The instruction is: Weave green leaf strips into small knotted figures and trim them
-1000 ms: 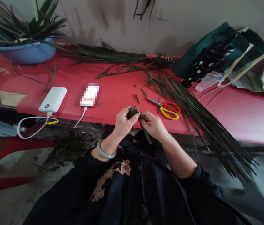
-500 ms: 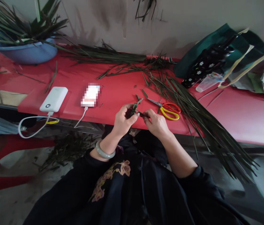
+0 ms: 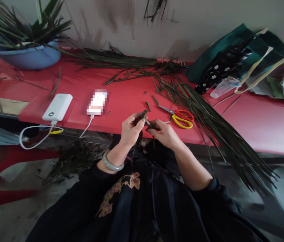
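My left hand (image 3: 131, 128) pinches a small folded piece of green leaf strip (image 3: 144, 113) above the table's front edge. Thumb and fingers of my right hand (image 3: 164, 132) close on a strip end (image 3: 148, 123) that runs out from that piece. My fingers hide much of the fold. Just beyond my right hand lie scissors (image 3: 182, 117) with one red and one yellow handle. Short leaf cuttings (image 3: 148, 106) are scattered on the red tabletop (image 3: 129, 97) in front of my hands.
Long leaf strips (image 3: 222, 137) spread over the table's right front edge. A blue basin (image 3: 31, 57) of leaves stands back left. A white power bank (image 3: 58, 107) and a cabled, blurred-out device (image 3: 97, 102) lie left. A flowered black bottle (image 3: 214, 70) leans by a green bag (image 3: 207, 55).
The folded leaf piece has turned in my left hand. My right hand has shifted slightly and grips the strip end differently, with its pale side showing.
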Available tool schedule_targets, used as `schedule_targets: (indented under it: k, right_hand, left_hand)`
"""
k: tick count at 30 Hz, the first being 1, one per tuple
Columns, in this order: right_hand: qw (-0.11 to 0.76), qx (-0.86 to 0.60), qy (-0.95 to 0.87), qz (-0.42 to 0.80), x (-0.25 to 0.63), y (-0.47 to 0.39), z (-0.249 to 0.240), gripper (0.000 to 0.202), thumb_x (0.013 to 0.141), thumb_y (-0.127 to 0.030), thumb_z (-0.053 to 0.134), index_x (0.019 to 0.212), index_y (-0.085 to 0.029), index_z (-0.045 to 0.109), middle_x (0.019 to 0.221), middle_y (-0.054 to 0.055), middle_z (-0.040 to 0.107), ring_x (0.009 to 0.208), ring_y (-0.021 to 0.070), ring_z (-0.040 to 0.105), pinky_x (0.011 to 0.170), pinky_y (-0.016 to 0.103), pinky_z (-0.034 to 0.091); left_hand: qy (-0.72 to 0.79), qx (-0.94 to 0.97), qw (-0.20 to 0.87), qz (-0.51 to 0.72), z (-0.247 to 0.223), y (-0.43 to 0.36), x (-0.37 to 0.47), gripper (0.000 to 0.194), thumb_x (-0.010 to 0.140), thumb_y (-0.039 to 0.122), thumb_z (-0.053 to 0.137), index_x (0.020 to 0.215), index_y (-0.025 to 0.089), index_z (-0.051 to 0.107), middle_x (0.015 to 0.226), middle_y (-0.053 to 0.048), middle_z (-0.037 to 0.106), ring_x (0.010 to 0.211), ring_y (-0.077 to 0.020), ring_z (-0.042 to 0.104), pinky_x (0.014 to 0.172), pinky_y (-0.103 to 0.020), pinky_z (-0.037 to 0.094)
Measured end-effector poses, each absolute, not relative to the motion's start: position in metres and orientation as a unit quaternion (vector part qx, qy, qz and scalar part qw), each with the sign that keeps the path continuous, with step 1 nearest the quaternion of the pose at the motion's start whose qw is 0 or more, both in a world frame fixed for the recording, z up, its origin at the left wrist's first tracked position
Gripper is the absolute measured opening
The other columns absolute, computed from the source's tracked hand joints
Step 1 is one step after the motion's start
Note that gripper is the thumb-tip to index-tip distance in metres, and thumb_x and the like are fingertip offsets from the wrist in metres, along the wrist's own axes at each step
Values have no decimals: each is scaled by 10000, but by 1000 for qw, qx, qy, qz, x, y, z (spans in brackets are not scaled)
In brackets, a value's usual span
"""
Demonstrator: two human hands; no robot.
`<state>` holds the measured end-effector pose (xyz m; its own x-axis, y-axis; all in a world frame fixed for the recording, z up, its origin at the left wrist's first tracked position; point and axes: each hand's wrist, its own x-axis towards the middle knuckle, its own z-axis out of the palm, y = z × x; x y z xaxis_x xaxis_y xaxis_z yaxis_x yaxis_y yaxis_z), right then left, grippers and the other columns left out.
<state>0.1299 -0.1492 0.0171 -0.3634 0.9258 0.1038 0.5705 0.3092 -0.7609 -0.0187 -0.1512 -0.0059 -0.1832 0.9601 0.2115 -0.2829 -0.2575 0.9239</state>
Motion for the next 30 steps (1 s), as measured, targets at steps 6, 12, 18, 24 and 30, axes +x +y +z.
schedule_targets:
  k: [6,12,18,24,30]
  right_hand:
    - [282,-526,-762,253,123,-153,21,121,828,-278,528,821,-196,616,715,22,703,648,152,646,618,242,437]
    - [281,-507,-776,249,121,-154,16,138,825,-266,541,718,-202,600,643,-1,680,577,125,618,577,217,415]
    - [282,-507,-761,290,121,-153,17,111,805,-235,567,703,-192,582,631,-6,676,572,117,608,570,208,411]
    - [295,-477,-724,401,121,-147,11,200,837,-340,533,734,-180,595,689,22,686,630,131,626,619,238,462]
    - [373,-394,-610,578,113,-137,-3,374,796,-523,563,912,-169,588,716,4,624,640,131,614,643,273,499]
  left_hand:
    - [441,490,394,641,-5,-157,-17,239,760,343,663,930,174,678,847,-51,723,763,-148,675,703,-280,558]
    - [435,453,387,675,-10,-154,-16,294,760,353,666,1000,185,660,898,-56,721,817,-150,680,757,-291,550]
    - [436,453,418,656,-12,-154,-16,255,731,345,698,929,183,682,842,-39,717,773,-139,664,739,-280,536]
    - [416,405,432,690,-12,-148,-18,271,706,365,714,910,189,684,813,-28,706,741,-128,651,716,-279,528]
    - [379,385,480,691,-5,-146,-20,267,697,329,727,913,183,670,817,-31,715,743,-124,662,729,-278,532]
